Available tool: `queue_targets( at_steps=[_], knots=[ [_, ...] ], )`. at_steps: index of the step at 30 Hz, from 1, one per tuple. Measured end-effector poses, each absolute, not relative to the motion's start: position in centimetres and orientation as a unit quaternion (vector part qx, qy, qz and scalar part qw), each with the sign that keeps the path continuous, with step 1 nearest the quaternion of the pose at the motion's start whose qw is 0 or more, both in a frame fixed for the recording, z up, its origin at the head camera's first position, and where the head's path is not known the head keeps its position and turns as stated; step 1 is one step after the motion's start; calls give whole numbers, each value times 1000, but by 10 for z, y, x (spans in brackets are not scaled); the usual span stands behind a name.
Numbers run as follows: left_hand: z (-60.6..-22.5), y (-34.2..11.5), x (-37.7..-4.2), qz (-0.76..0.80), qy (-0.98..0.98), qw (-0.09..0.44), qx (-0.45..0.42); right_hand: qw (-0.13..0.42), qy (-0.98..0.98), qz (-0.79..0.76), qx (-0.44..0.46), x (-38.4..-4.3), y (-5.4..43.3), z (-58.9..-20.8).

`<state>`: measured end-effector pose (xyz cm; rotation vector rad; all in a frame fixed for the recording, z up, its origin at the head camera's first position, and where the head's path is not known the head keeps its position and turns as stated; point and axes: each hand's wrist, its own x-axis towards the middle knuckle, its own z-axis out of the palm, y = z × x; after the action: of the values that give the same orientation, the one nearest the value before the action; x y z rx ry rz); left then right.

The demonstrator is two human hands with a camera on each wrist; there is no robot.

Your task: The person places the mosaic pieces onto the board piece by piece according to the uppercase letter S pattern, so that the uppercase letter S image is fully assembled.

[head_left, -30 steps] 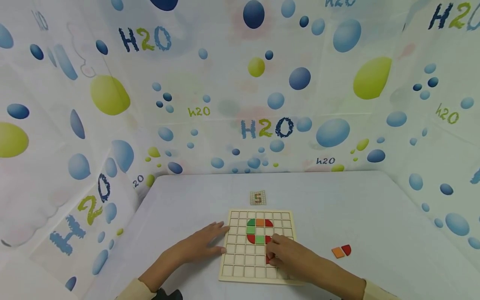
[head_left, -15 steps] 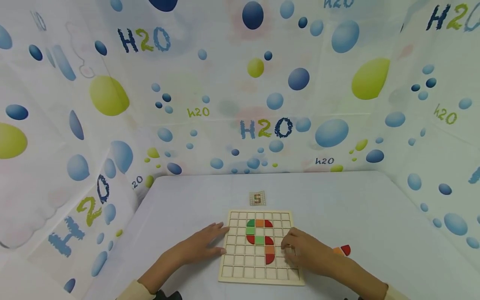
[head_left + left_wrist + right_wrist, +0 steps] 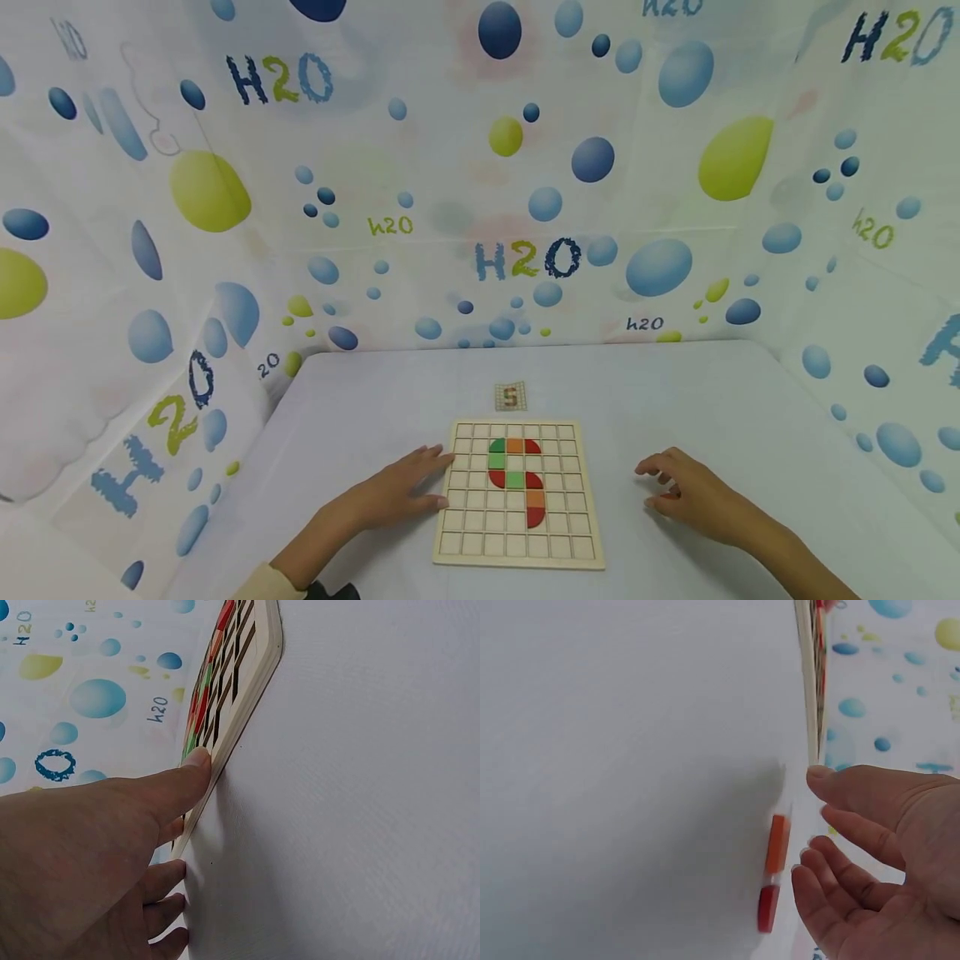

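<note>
A square wooden grid board (image 3: 465, 545) lies on the table. Set into its cells are green, orange and red tiles, among them a green rounded tile (image 3: 497, 446), an orange square tile (image 3: 535, 498) and a red rounded tile (image 3: 535, 518) lowest. My left hand (image 3: 393, 492) rests at the board's left edge, its thumb touching the rim in the left wrist view. Off the board's right side, my right hand (image 3: 701, 500) hovers with loosely bent fingers and nothing in them. In the right wrist view, a loose orange tile (image 3: 778, 844) and red tile (image 3: 768, 909) lie by its fingertips; the hand hides them from the head view.
Behind the board lies a small card (image 3: 511, 397) with a gridded figure shaped like an S or 5. White cloth covers the table (image 3: 360, 392). A sheet (image 3: 450, 150) printed with bubbles and H2O hangs behind and at the sides.
My right hand has let go of the lowest red tile in the board and moved right, over the loose tiles. The orange tile above it came into view. My left hand has stayed put.
</note>
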<state>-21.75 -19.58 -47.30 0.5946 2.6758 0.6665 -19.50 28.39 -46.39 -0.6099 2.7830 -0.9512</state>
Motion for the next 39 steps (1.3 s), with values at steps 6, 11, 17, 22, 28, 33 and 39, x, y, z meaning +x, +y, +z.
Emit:
queue_targets(
  at_steps=[6, 11, 17, 22, 28, 33, 39],
  knots=[
    [-474, -196, -217, 230, 937, 161, 206, 62, 924, -303, -224, -192, 302, -470],
    [-473, -197, -217, 232, 937, 156, 211, 73, 924, -302, -225, -192, 308, -471],
    [-474, -197, -216, 235, 935, 152, 216, 106, 927, -286, -220, -190, 312, -465],
    [-474, -197, -215, 236, 937, 148, 213, 104, 928, -269, -235, -189, 315, -465],
    [-474, -197, -216, 240, 934, 151, 220, 106, 925, -289, -224, -192, 315, -470],
    [-475, -197, -217, 239, 934, 150, 219, 84, 922, -299, -230, -194, 309, -472],
    [-475, -197, -217, 239, 934, 150, 219, 77, 920, -309, -228, -196, 299, -474]
  ],
)
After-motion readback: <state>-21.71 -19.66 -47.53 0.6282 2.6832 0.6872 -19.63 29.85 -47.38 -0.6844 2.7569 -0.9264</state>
